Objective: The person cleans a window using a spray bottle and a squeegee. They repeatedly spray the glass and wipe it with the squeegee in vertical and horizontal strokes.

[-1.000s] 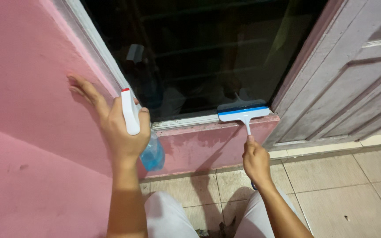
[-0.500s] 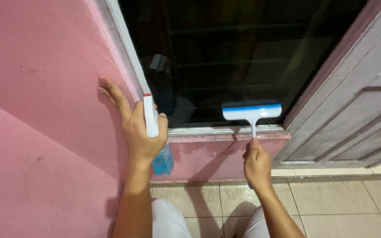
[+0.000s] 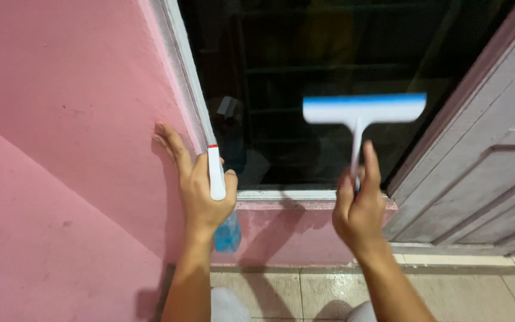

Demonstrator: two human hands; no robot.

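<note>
Right hand [image 3: 359, 211] closed round the squeegee [image 3: 362, 113] handle, forefinger up along it; white-and-blue head, blurred, held level in front of the dark window [image 3: 329, 53], above the sill [image 3: 287, 195]. Left hand [image 3: 201, 185] closed on a spray bottle [image 3: 217, 179], fingertips spread on the pink wall [image 3: 73, 119] just left of the window frame; blue bottle body hangs below the sill. Grey door [image 3: 484, 161] right of window.

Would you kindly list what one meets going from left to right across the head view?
Pink wall → left hand holding a spray bottle → dark window glass → right hand holding a blue-and-white squeegee → pale panelled door.
</note>
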